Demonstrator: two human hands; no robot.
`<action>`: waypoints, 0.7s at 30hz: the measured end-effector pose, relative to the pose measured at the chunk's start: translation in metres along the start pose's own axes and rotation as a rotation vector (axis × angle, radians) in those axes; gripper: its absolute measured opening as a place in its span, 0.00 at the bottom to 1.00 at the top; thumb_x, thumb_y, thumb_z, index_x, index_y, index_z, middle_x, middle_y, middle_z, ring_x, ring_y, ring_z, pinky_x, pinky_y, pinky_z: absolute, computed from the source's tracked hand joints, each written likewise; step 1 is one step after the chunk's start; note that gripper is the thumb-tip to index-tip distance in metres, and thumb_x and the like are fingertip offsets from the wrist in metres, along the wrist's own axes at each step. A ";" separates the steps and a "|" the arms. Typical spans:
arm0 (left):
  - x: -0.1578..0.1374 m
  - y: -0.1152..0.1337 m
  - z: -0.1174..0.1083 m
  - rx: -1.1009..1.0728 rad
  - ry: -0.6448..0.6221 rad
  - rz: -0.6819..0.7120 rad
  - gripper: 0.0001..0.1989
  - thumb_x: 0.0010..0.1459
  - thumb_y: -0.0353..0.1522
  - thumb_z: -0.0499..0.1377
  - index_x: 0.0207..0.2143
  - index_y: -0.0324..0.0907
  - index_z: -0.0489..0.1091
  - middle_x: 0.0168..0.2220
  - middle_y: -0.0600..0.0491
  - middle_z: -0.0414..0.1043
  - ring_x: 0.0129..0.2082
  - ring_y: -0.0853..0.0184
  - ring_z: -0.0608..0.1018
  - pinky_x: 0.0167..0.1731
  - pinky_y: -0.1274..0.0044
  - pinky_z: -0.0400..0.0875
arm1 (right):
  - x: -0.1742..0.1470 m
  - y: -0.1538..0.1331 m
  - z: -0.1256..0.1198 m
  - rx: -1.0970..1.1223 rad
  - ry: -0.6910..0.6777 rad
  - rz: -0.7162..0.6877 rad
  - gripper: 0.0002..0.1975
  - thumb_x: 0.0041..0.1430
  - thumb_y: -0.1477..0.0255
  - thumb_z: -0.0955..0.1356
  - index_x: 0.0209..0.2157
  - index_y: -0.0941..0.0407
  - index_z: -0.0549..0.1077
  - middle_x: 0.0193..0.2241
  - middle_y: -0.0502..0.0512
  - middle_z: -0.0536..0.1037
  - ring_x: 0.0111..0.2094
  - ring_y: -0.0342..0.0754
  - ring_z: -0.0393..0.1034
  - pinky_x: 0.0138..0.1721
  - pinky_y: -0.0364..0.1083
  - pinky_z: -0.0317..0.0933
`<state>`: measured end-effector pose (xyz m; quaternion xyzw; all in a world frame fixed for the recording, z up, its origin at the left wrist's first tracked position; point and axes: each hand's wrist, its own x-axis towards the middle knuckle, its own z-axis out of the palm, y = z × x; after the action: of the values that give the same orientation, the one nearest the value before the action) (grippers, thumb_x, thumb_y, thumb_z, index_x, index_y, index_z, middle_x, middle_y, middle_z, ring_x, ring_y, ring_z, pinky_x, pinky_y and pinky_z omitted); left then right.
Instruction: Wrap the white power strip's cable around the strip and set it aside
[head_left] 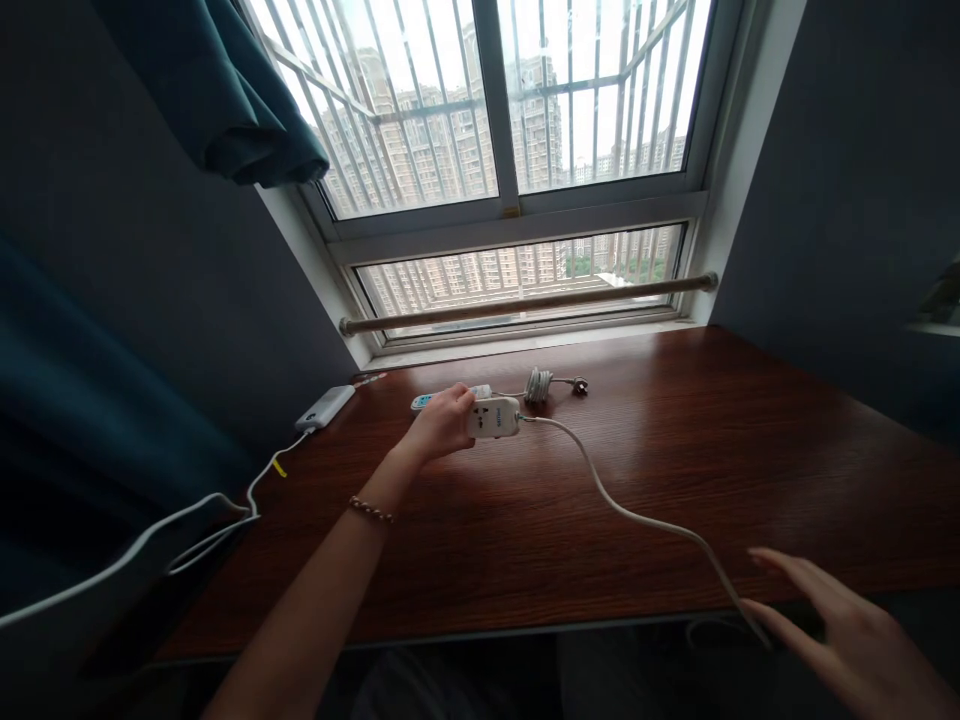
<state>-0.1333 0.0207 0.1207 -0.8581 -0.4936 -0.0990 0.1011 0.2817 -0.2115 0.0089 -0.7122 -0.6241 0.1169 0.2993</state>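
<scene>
I have the white power strip (495, 417) toward the far part of the wooden tabletop (675, 440), its socket face turned my way; from here I can't tell whether its lower edge touches the wood. The left hand (444, 422) has its fingers closed around the strip's left end, which leaves the cord end free and, I judge, steadies the body against any pull from the cable. The white cord (637, 516) leaves that free end and curves slackly to the near edge on the right, so little tension seems to reach the strip. There the right hand (851, 630) is spread, a wide gap between thumb and forefinger; the thumb lies right by the cord, but I can't tell whether it touches, and I see no grip. Just behind the held strip sits a second strip (422, 403), partly hidden, beside a coiled cable (538, 385) wound tight, probably to stay compact, with its plug (580, 386) pointing right. Farther left, a white box (325, 408) rests near the table's edge, perhaps so its lead (259, 485) can drop over the side. Beyond everything stands the barred window (592, 100).
</scene>
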 end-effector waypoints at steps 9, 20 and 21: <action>-0.022 0.008 -0.064 -0.245 0.455 -0.357 0.28 0.38 0.45 0.63 0.42 0.43 0.64 0.34 0.53 0.71 0.33 0.65 0.73 0.31 0.77 0.65 | 0.034 -0.107 0.021 0.601 -0.588 -0.107 0.16 0.51 0.63 0.67 0.40 0.56 0.72 0.31 0.54 0.75 0.34 0.49 0.71 0.36 0.44 0.65; 0.016 0.033 -0.112 -0.442 0.797 -0.715 0.23 0.40 0.49 0.60 0.35 0.43 0.65 0.31 0.54 0.71 0.30 0.66 0.73 0.27 0.78 0.64 | 0.109 -0.216 -0.020 0.817 0.185 -0.230 0.17 0.57 0.59 0.62 0.34 0.58 0.71 0.17 0.46 0.62 0.16 0.38 0.53 0.17 0.39 0.47; 0.018 0.032 -0.114 -0.490 0.789 -0.719 0.23 0.40 0.49 0.60 0.35 0.43 0.65 0.31 0.54 0.71 0.29 0.66 0.73 0.27 0.78 0.64 | 0.119 -0.223 -0.041 0.748 0.404 -0.253 0.16 0.57 0.60 0.62 0.37 0.58 0.72 0.18 0.47 0.64 0.18 0.39 0.55 0.19 0.40 0.50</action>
<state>-0.1046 -0.0111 0.2327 -0.5336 -0.6412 -0.5503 0.0362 0.1443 -0.0993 0.1939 -0.4814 -0.5503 0.1555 0.6642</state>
